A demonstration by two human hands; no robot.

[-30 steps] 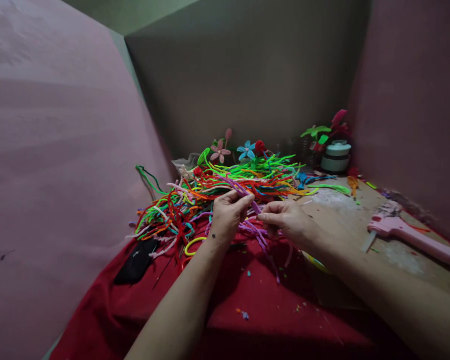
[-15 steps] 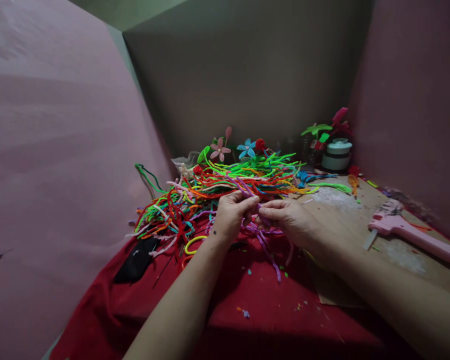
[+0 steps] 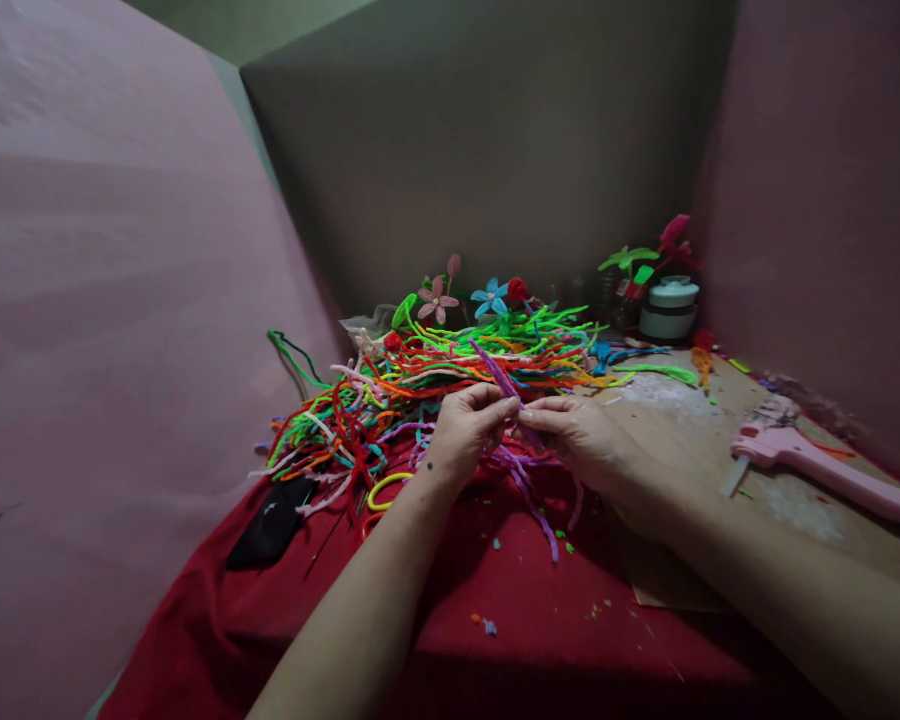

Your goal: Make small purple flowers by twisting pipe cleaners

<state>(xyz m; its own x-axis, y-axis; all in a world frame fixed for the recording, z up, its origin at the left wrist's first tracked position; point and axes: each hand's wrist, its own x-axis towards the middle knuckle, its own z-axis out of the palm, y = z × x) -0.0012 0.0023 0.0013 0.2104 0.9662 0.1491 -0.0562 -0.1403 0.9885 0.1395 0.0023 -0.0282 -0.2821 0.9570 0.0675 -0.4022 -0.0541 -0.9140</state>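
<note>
Taking the joined fingertips as the middle of the dial, the red cloth [image 3: 570,660] spreads nearest at 6 o'clock, dotted with small scraps [image 3: 487,627], too many and too tiny to count. Purple pipe cleaners [image 3: 544,525] trail onto it at 5 o'clock, their number unclear where they tangle.

There are two hands, close together. The left hand [image 3: 461,430] is narrowed, thumb and forefinger pinching a purple strip [image 3: 499,368]; the right hand [image 3: 581,435] is also narrowed, its thumb and fingers closed on the strip's lower end. The strip lies between them, its free tip pointing to 11 o'clock. Whether it is one strand or several pressed together, I cannot tell.

One yellow ring [image 3: 386,490] and one flat black case [image 3: 270,525] sit at 8 o'clock. One pink glue gun [image 3: 817,455] rests at 3 o'clock on the brown board [image 3: 667,400].

The pile of mixed pipe cleaners [image 3: 450,350] stretches beyond the hands from 9 to 12 o'clock, uncountable. Farther off stand one pink flower [image 3: 437,300] at 11, one blue flower [image 3: 489,297] near 12, one green flower [image 3: 628,260] at 1 and one lidded jar [image 3: 667,315] at 2 o'clock
</note>
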